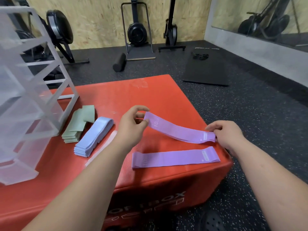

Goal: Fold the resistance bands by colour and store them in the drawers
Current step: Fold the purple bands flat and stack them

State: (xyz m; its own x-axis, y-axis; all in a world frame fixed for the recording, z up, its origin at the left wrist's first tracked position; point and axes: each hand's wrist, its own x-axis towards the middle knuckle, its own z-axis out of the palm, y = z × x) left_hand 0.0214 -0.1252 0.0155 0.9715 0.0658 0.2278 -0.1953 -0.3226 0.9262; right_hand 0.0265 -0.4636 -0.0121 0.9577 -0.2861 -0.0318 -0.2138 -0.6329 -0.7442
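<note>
I hold a purple resistance band [178,131] stretched flat between both hands, a little above the red soft box [103,100]. My left hand [131,125] pinches its left end and my right hand [225,135] pinches its right end. A second purple band [175,158] lies flat on the box just below it, near the front right corner. A stack of light blue bands [93,137] and a stack of green bands [78,125] lie to the left. The clear plastic drawer unit [21,104] stands at the box's left edge.
A pale pink band [101,147] lies beside the blue stack, partly under my left forearm. Beyond the box are a black foam roller [119,62], a black floor mat [206,70] and exercise machines [137,30] against the wooden wall. My shoe [211,221] shows at the bottom.
</note>
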